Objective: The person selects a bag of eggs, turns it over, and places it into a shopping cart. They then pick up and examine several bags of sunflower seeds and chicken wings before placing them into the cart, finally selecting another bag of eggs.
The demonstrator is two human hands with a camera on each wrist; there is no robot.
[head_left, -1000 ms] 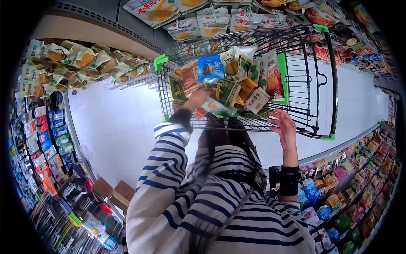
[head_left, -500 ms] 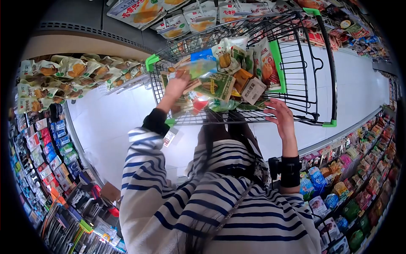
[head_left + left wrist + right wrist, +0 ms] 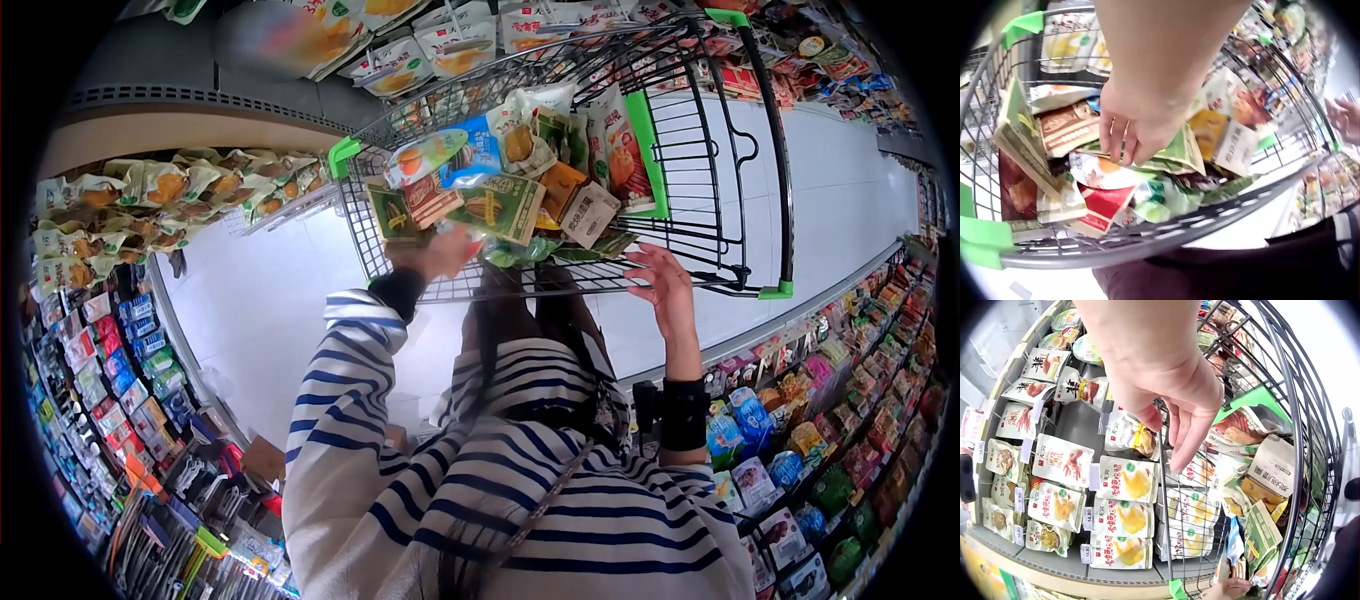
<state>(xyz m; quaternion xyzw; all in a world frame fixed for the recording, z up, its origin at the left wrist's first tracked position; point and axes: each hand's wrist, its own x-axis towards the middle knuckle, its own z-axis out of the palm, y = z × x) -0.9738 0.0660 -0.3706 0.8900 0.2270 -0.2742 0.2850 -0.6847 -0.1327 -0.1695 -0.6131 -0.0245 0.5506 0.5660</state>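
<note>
My left hand (image 3: 446, 252) is low at the cart's near left side, blurred in the head view. The left wrist view shows its fingers (image 3: 1124, 140) pointing down, fairly straight, at a white packet (image 3: 1105, 172) beside a red one (image 3: 1105, 203); the thumb is hidden. A green-edged pouch with an orange picture (image 3: 425, 158) lies over a blue pack (image 3: 470, 150) among green and brown packs (image 3: 505, 207). Loosely bent and holding nothing, my right hand (image 3: 664, 283) is at the cart's near side; in the right wrist view the hand (image 3: 1175, 403) hangs beside the wire rim.
The wire cart (image 3: 708, 170) has green corners and a handle at the right. Shelves of bagged food (image 3: 170, 185) stand beyond it and at the left, with more packets (image 3: 800, 430) at the lower right. Pale floor (image 3: 270, 270) shows between the shelves and cart.
The pouch that my left hand was moving now lies on the blue pack, released. That hand has moved toward the cart's near side. The cart has shifted slightly left in view; my right hand has barely moved.
</note>
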